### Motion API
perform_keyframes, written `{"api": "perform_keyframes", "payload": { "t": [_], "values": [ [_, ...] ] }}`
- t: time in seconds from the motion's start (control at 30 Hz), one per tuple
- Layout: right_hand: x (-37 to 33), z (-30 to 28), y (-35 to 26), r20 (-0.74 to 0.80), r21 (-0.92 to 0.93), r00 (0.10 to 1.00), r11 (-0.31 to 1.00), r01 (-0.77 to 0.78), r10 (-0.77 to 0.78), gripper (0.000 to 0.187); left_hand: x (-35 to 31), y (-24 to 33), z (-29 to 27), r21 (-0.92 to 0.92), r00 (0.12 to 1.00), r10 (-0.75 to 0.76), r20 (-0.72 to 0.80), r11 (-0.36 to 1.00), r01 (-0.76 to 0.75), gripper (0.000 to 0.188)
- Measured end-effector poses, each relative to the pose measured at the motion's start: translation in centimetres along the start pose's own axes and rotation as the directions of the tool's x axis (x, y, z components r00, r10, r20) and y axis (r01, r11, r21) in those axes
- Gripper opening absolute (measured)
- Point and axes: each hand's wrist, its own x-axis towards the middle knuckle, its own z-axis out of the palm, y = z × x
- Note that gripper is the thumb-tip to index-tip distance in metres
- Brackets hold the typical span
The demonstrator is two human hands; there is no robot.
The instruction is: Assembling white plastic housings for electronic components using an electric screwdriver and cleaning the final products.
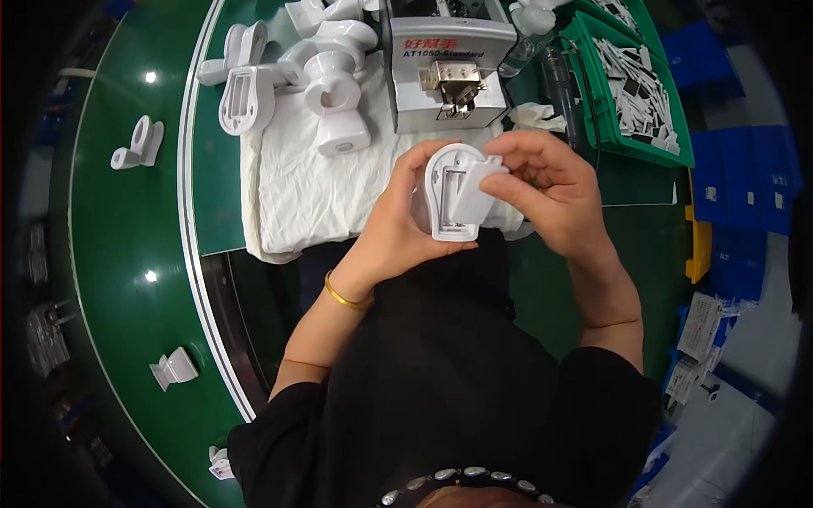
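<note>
Materials: white housing [437, 222], smooth glossy plastic, rounded at the far end and squared at the near end, with a long recessed compartment showing metal contacts. White cover [477, 193], a flat, narrow plate, tilted over the right part of the recess; contact along its lower edge cannot be told. Both are in front of the person, above the near edge of a wrinkled white cloth [309, 199] on the green tabletop [637, 188].

Hands: left hand [396, 222] curved around the housing's left side, thumb along the near end, clamped on it. Right hand [555, 193] closed in a pinch, thumb and forefinger on the cover's upper right end, remaining fingers loosely curled.

Surroundings: further rounded white housings [339, 93] clustered on the cloth's far left; boxy grey machine [411, 106] with a metal fixture beyond; green plastic bin [650, 152] at right, heaped with thin white strips [637, 97].
</note>
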Motion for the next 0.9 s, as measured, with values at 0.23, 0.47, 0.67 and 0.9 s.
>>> {"api": "perform_keyframes", "payload": {
  "t": [0.23, 0.47, 0.67, 0.9],
  "values": [
    [-0.3, 1.5, 0.5, 0.07, -0.101, 0.997, 0.994, -0.036, 0.043, 0.035, -0.4, -0.1, -0.2, -0.06, 1.0, 0.014, -0.011, 0.998, -0.015, 0.1],
    [0.4, 2.3, 2.4, 0.04, -0.425, 0.962, 0.867, 0.26, -0.269, 0.049, -0.8, -0.4, -0.6, 0.171, 0.998, 0.053, -0.032, 0.984, -0.047, 0.102],
    [-0.5, 3.5, 2.7, 0.043, 0.385, 0.987, 0.909, -0.159, 0.155, 0.069, -1.0, 0.9, -1.2, -0.331, 0.998, 0.023, 0.056, 0.944, -0.003, 0.072],
    [-1.1, 3.6, 3.6, 0.027, 0.368, 0.974, 0.904, -0.219, 0.225, 0.064, -2.7, 0.7, -0.4, -0.189, 0.999, -0.039, 0.027, 0.981, 0.043, 0.068]
  ]
}}
